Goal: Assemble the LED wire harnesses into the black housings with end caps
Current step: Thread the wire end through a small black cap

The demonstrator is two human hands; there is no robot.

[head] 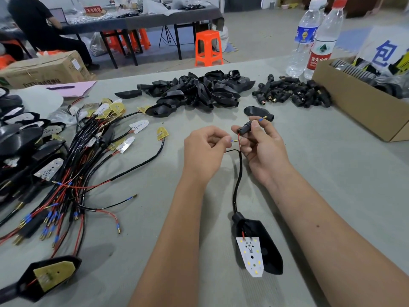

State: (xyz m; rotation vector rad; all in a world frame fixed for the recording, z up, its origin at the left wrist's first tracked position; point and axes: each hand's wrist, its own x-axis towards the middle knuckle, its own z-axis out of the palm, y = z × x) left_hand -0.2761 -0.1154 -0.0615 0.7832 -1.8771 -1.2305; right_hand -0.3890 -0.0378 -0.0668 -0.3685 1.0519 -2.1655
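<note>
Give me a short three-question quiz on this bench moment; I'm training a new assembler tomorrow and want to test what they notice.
1. True or false: the right hand holds a small black end cap with a blue-tipped wire sticking out past the thumb.
2. What does the left hand pinch?
A. a water bottle
B. a wire terminal
C. a cardboard box
3. Fill in: the white LED board near the forearms rests partly in a black ____.

Key: 1 true; 2 B; 3 housing.
</note>
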